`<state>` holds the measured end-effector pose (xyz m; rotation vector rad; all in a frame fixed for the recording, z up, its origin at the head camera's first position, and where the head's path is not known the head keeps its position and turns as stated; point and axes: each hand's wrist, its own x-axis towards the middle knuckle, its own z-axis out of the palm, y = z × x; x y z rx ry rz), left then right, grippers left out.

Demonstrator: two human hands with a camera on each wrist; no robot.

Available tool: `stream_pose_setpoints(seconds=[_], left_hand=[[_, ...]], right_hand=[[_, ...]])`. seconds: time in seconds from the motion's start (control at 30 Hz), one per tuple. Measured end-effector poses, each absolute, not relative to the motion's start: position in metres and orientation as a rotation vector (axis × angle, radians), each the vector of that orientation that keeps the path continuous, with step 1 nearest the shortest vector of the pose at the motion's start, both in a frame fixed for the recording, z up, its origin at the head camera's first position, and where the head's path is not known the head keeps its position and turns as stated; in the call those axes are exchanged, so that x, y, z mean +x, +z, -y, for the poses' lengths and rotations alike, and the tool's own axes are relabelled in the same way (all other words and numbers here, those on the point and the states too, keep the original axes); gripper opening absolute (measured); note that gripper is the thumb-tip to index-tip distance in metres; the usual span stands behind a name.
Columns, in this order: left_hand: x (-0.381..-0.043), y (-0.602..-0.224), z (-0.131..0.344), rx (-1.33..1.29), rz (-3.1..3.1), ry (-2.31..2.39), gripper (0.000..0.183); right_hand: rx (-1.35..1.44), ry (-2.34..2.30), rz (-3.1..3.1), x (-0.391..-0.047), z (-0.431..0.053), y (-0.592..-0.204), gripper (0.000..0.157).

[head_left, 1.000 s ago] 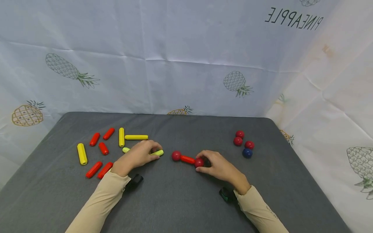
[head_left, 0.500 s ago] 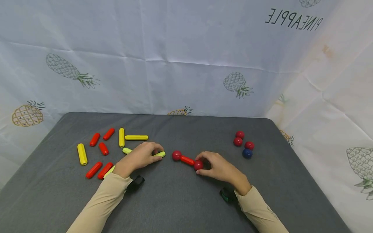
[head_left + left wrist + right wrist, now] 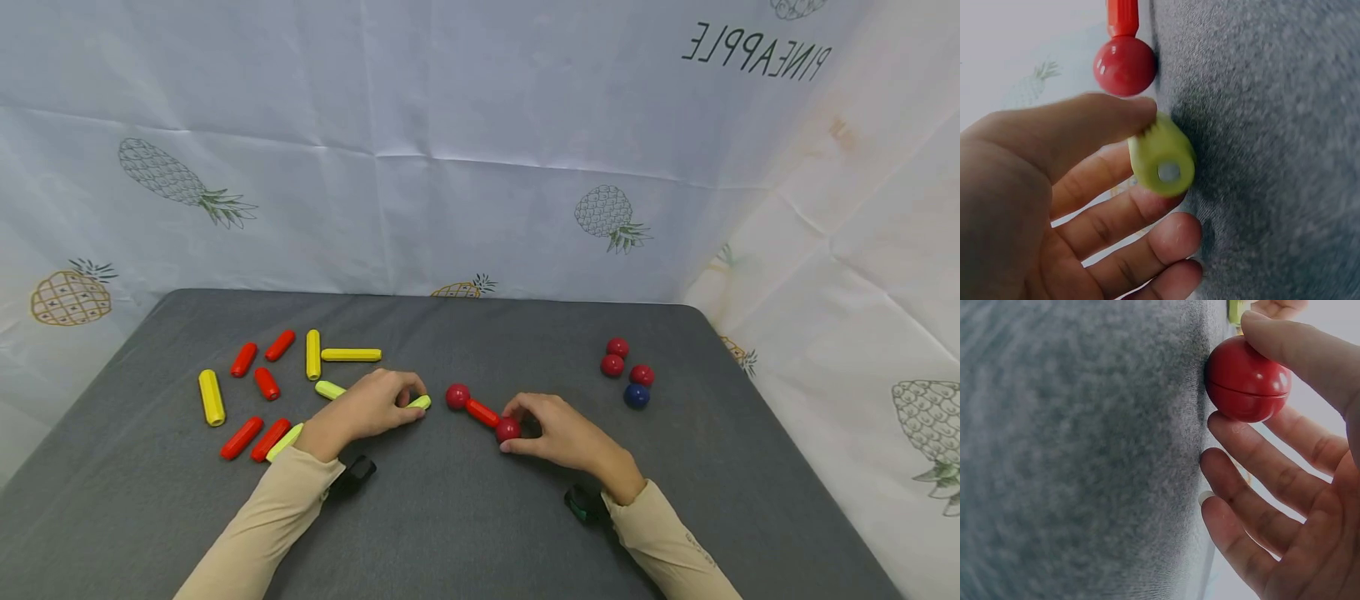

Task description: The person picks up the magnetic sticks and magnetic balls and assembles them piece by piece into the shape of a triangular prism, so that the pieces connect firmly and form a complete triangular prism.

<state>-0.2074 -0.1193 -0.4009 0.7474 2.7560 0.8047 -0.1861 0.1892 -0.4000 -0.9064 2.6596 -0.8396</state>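
Note:
My left hand (image 3: 372, 407) pinches a yellow-green rod (image 3: 1163, 159) between thumb and fingers, low over the grey cloth; the left wrist view shows a pale metallic disc in the rod's end. My right hand (image 3: 558, 429) holds a red ball (image 3: 1247, 380) between thumb and fingers. That ball sits at the near end of a short red rod (image 3: 482, 412). At the rod's other end is a second red ball (image 3: 457, 397), close to the tip of the yellow-green rod, with a small gap between them.
Several red rods (image 3: 242, 437) and yellow rods (image 3: 212, 397) lie on the left, with two more yellow-green rods (image 3: 330, 389) around my left hand. Red balls (image 3: 612, 365) and a blue ball (image 3: 637, 396) are grouped at the right. A pineapple-print curtain (image 3: 465, 225) hangs behind the table.
My left hand has shifted slightly right and nearer with its yellow-green rod, uncovering another rod by the wrist. The right hand's ball has swung slightly nearer, tilting the red rod more steeply.

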Motion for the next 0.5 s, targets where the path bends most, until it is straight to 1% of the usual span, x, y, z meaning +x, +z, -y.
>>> stream_pose_setpoints(seconds=[0.3, 0.5], left_hand=[[-0.204, -0.3993, 0.1152, 0.696, -2.693, 0.817, 0.025], [-0.2034, -0.4001, 0.1109, 0.702, -2.641, 0.874, 0.024]], right_hand=[[-0.893, -0.834, -2.661, -0.1872, -0.1883, -0.4009, 0.035], [-0.874, -0.833, -2.663, -0.1864, -0.188, -0.4001, 0.034]])
